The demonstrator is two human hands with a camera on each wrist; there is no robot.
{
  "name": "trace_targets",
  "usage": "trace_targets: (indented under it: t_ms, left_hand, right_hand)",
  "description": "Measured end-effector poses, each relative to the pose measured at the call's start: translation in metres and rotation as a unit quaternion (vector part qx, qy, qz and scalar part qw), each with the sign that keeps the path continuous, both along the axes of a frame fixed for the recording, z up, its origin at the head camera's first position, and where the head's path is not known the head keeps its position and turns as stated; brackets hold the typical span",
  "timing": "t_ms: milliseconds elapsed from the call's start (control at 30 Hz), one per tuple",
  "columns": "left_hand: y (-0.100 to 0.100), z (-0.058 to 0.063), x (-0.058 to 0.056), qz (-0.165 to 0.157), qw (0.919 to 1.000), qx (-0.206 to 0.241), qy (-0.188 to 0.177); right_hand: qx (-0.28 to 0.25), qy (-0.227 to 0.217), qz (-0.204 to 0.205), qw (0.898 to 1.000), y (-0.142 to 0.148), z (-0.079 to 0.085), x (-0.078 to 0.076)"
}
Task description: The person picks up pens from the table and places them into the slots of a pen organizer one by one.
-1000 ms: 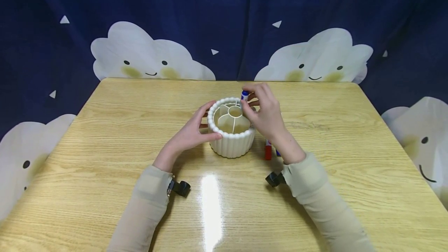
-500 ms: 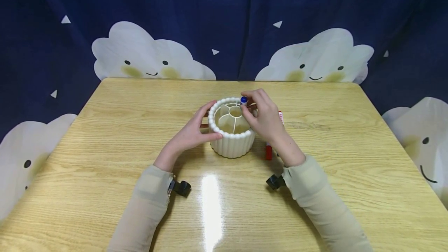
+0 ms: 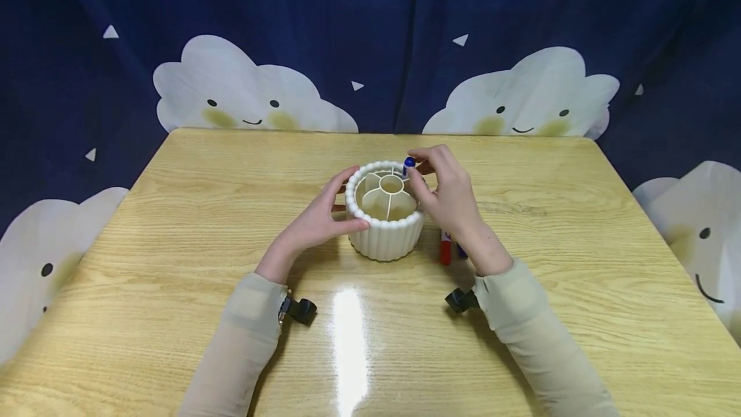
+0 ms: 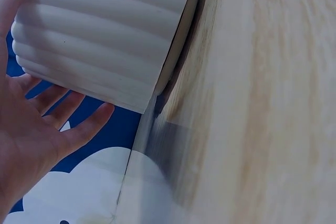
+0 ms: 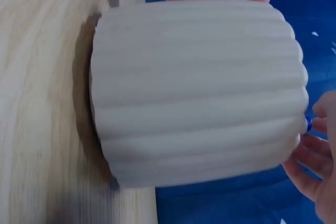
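A round white ribbed pen holder (image 3: 384, 241) with a beaded rim and inner dividers stands upright on the table. My left hand (image 3: 312, 219) holds it from the left, thumb at the front of the rim and fingers round the back. In the left wrist view, the fingers (image 4: 86, 124) lie along its side. At the far right of the rim, my right hand (image 3: 448, 195) pinches a blue-capped marker (image 3: 409, 163) by its top. The marker's lower part is inside a compartment, hidden by the wall. In the right wrist view, only the blue cap (image 5: 308, 124) shows.
A red-capped marker (image 3: 445, 251) lies on the wooden table (image 3: 173, 243) right of the holder. Beside it, a dark blue marker end (image 3: 462, 251) shows, partly hidden under my right wrist. A dark blue curtain with clouds (image 3: 382, 31) hangs behind the table.
My right hand has lowered the blue-capped marker into the holder, then shifted slightly right with it, near the rim. My left hand has stayed in place on the holder.
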State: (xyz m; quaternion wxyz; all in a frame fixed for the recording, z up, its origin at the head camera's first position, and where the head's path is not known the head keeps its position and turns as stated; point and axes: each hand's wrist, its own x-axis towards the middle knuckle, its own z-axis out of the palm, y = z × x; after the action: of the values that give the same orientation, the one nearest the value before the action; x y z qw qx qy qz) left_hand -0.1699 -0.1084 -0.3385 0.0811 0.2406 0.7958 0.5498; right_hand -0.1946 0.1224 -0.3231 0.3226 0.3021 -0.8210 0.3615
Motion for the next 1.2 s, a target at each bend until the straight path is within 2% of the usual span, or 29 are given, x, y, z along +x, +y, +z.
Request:
trace_targets:
  t_ms: [300, 533, 733, 967, 1100, 1200]
  left_hand:
    - [0.0, 0.0, 0.0, -0.001, 1.0, 0.002, -0.002]
    - [0.0, -0.001, -0.001, -0.003, 1.0, 0.003, -0.004]
    - [0.0, -0.001, -0.001, -0.001, 1.0, 0.003, -0.001]
    - [0.0, 0.0, 0.0, -0.005, 1.0, 0.004, -0.002]
    - [0.0, -0.001, -0.001, -0.007, 1.0, 0.005, -0.001]
    - [0.0, -0.002, -0.001, -0.006, 1.0, 0.004, 0.0]
  right_hand:
    - [-0.002, -0.051, -0.065, 0.997, 0.026, -0.004, -0.003]
    - [0.014, -0.118, -0.116, 0.986, 0.048, -0.016, -0.009]
    - [0.054, -0.199, -0.15, 0.967, 0.062, -0.026, -0.016]
    - [0.125, -0.294, -0.164, 0.933, 0.076, -0.035, -0.022]
    - [0.162, -0.329, -0.165, 0.915, 0.081, -0.04, -0.024]
    - [0.177, -0.339, -0.17, 0.908, 0.084, -0.045, -0.025]
